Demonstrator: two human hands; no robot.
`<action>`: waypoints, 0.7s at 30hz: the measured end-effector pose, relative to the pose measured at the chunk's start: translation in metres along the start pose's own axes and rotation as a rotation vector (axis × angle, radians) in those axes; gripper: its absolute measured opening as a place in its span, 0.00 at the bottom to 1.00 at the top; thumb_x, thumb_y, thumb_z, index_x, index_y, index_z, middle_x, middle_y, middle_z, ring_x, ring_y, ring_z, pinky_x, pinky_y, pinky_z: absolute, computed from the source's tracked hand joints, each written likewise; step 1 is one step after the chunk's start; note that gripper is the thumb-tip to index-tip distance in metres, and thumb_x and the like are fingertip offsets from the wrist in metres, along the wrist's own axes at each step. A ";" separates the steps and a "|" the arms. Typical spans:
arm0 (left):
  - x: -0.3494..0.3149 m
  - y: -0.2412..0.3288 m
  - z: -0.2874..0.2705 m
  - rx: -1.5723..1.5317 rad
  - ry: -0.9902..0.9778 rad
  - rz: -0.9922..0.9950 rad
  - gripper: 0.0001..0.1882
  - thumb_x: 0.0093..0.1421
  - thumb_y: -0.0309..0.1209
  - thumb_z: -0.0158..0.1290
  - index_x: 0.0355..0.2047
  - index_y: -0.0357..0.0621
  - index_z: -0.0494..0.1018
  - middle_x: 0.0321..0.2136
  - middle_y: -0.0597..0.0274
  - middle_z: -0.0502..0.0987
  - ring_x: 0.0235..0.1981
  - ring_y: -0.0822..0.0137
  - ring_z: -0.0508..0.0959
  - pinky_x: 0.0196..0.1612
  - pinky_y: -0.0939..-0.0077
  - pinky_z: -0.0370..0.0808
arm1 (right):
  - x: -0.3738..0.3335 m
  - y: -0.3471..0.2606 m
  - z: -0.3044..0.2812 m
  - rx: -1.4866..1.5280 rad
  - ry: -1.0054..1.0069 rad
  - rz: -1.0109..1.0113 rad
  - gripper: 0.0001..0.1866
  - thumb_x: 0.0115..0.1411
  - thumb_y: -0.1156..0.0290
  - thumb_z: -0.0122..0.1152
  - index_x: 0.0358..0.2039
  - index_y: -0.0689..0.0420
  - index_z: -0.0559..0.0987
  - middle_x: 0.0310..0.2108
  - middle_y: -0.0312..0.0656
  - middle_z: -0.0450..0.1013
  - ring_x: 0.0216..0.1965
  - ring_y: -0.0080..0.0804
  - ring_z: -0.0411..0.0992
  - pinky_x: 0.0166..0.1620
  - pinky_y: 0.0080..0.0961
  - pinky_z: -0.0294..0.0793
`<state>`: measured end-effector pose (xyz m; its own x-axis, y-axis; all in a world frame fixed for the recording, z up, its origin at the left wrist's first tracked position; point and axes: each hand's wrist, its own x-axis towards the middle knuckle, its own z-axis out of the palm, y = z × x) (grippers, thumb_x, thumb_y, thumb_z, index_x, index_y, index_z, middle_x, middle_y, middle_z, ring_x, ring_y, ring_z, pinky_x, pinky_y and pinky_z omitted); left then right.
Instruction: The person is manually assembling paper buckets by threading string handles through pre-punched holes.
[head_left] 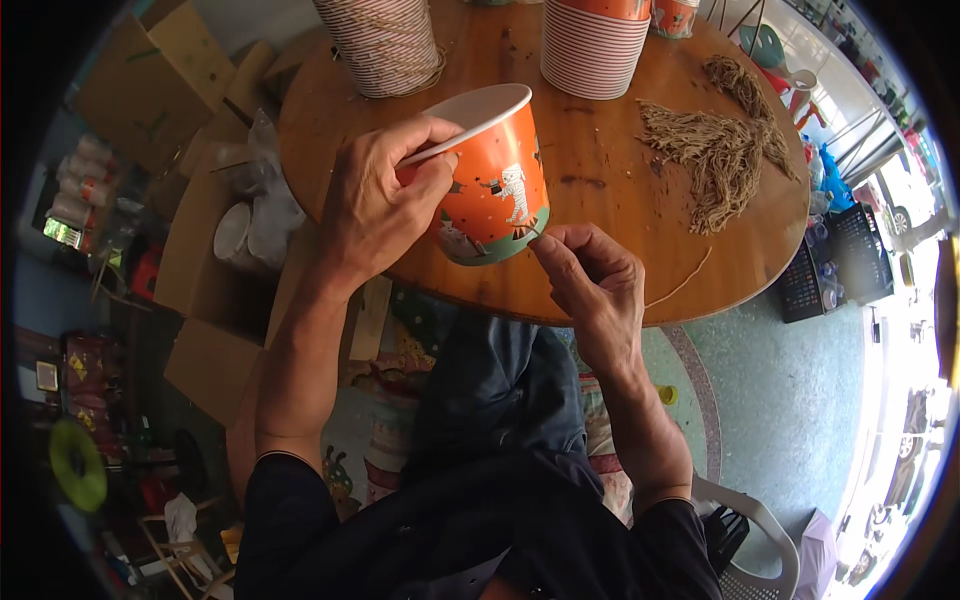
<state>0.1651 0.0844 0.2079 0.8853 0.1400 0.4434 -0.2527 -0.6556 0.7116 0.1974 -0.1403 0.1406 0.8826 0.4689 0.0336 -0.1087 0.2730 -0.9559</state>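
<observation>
My left hand point(392, 190) grips an orange paper bucket point(488, 195) by its white rim, thumb outside and fingers over the edge. The bucket is tilted above the near part of the round table. Its side carries a mummy figure, and a green band runs round the base. My right hand point(592, 275) is closed in a pinch at the bucket's lower right edge. What lies between those fingertips is too small to make out. A thin piece of brown cord point(685, 280) shows beside the right hand, over the table; part of it is hidden behind the hand.
On the wooden table point(590, 190) stand a cord-draped stack of paper buckets point(380, 50) and an orange-topped stack point(592, 50). A heap of brown cords point(715, 150) lies at right. An open cardboard box point(225, 260) stands left; a black crate point(835, 262) sits right.
</observation>
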 end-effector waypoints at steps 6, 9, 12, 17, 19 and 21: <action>0.003 0.001 -0.005 -0.015 -0.055 -0.023 0.10 0.68 0.23 0.53 0.46 0.31 0.78 0.34 0.65 0.82 0.35 0.80 0.78 0.39 0.81 0.78 | 0.007 -0.002 0.008 0.031 -0.036 -0.025 0.09 0.70 0.69 0.67 0.39 0.63 0.84 0.32 0.27 0.77 0.34 0.10 0.69 0.37 0.12 0.67; 0.003 0.003 -0.005 -0.055 -0.087 0.003 0.10 0.67 0.22 0.53 0.47 0.30 0.77 0.36 0.64 0.82 0.36 0.80 0.78 0.41 0.81 0.78 | 0.009 -0.004 0.013 0.069 -0.053 -0.026 0.09 0.70 0.69 0.67 0.39 0.63 0.84 0.32 0.27 0.78 0.33 0.10 0.68 0.36 0.12 0.67; 0.004 0.007 -0.004 -0.054 -0.134 -0.048 0.12 0.66 0.21 0.55 0.49 0.29 0.76 0.39 0.63 0.82 0.38 0.80 0.79 0.42 0.81 0.79 | 0.009 -0.003 0.015 0.085 -0.055 -0.054 0.06 0.70 0.69 0.67 0.39 0.58 0.83 0.23 0.22 0.67 0.21 0.07 0.56 0.22 0.13 0.51; -0.007 0.012 0.018 -0.094 -0.102 -0.064 0.20 0.62 0.19 0.60 0.55 0.36 0.74 0.42 0.56 0.83 0.40 0.70 0.83 0.45 0.74 0.82 | 0.007 0.001 0.009 0.167 -0.023 -0.049 0.05 0.70 0.70 0.66 0.39 0.58 0.83 0.23 0.23 0.67 0.20 0.08 0.56 0.22 0.13 0.51; -0.017 0.019 0.032 0.009 -0.093 0.103 0.26 0.60 0.17 0.61 0.58 0.46 0.73 0.46 0.54 0.82 0.45 0.57 0.85 0.49 0.65 0.84 | 0.002 0.002 0.005 0.147 -0.035 -0.073 0.05 0.70 0.70 0.66 0.40 0.58 0.83 0.23 0.23 0.67 0.21 0.08 0.57 0.23 0.13 0.52; -0.023 0.015 0.046 0.083 -0.124 0.294 0.25 0.61 0.16 0.59 0.58 0.49 0.75 0.47 0.59 0.80 0.46 0.62 0.83 0.47 0.67 0.83 | -0.003 0.003 -0.001 0.126 -0.051 -0.095 0.05 0.70 0.71 0.66 0.40 0.59 0.83 0.24 0.23 0.68 0.22 0.08 0.58 0.23 0.12 0.53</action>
<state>0.1588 0.0376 0.1833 0.8213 -0.1523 0.5497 -0.4761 -0.7138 0.5136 0.1947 -0.1418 0.1368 0.8675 0.4773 0.1402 -0.0849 0.4198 -0.9036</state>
